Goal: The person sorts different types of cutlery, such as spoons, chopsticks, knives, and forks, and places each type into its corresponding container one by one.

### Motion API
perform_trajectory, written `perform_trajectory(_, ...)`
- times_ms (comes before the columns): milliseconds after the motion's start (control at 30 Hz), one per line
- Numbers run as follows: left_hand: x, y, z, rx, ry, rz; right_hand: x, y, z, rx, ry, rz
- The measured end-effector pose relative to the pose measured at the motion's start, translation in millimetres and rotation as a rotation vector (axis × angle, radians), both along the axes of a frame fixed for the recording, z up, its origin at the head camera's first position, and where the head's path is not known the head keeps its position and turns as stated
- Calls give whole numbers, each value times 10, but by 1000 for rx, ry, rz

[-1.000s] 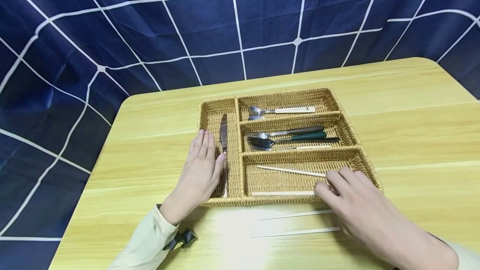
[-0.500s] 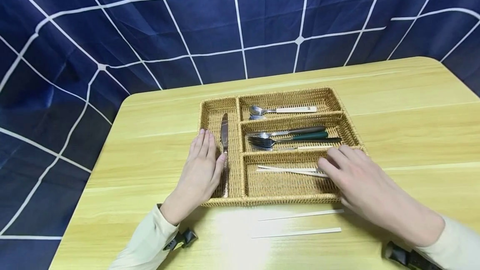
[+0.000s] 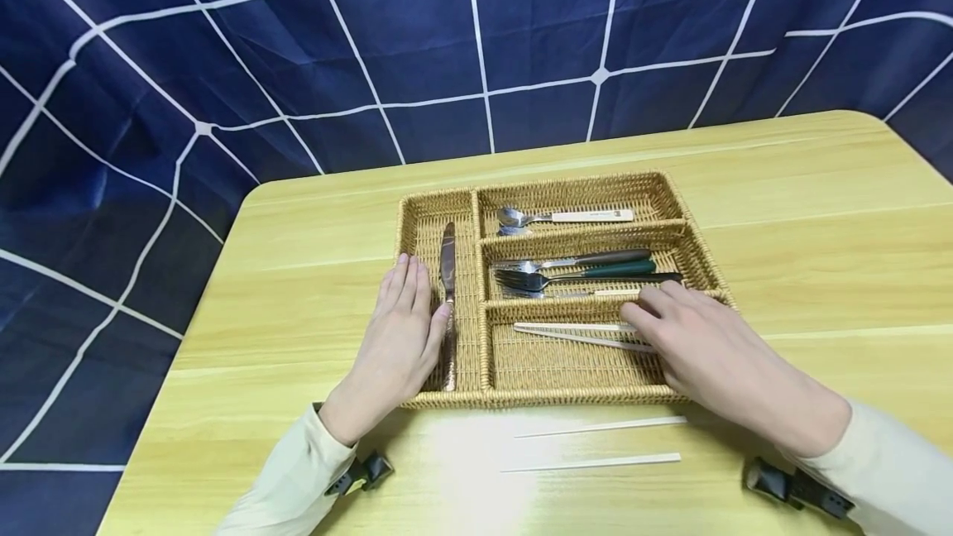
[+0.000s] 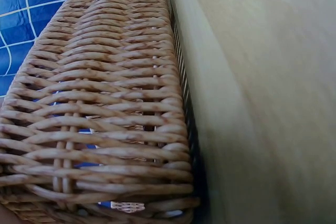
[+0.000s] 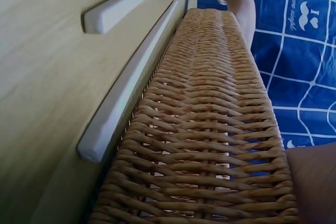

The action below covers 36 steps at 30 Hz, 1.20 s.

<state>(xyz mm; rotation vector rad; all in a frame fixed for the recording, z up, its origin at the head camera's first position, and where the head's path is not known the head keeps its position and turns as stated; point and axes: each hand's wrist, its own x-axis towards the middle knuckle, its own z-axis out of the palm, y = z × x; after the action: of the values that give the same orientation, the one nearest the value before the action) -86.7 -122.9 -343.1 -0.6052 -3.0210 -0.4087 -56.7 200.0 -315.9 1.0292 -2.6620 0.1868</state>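
In the head view my left hand (image 3: 393, 344) rests on the left side of a woven wicker cutlery tray (image 3: 581, 395), fingers straight, thumb beside a table knife (image 3: 447, 263). My right hand (image 3: 725, 366) reaches over the tray's right side into the front compartment. Its curled fingers pinch the right end of a pale chopstick (image 3: 569, 326); the fingertips are partly hidden. A second chopstick (image 3: 596, 341) lies slanted just in front of it, its right end covered by the hand. The left wrist view is filled by the tray's woven outer wall (image 4: 105, 93).
Two more chopsticks lie on the table before the tray, the nearer chopstick (image 3: 596, 463) and the farther chopstick (image 3: 603, 427). The middle compartment holds several forks (image 3: 521, 280); the back one holds a white-handled spoon (image 3: 591, 216). A dark blue gridded cloth (image 3: 417, 40) hangs behind the wooden table.
My right hand has carried a chopstick from the front of the front compartment back beside the other one, near the divider. My left hand has stayed on the tray.
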Motion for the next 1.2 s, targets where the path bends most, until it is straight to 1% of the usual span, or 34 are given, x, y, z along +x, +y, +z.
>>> perform_trajectory(333,5,4,2,1,-14,2,-29,-32,-19,30,-15,-22)
perform_trajectory(533,8,4,-3,-3,-10,0,-34,-39,-33,58,12,-24)
perform_trajectory(700,0,9,-2,0,0,-6,-29,-33,-50,33,81,3)
perform_trajectory(767,-3,10,-1,4,4,-9,-25,-27,-50,26,94,6)
perform_trajectory(967,-3,8,0,11,3,-12,-14,0,-14,18,80,-13)
perform_trajectory(1100,0,4,5,7,-6,-6,-12,-6,23,-35,77,-1)
perform_trajectory(1200,-3,1,8,2,-11,-4,4,-14,53,-66,43,5)
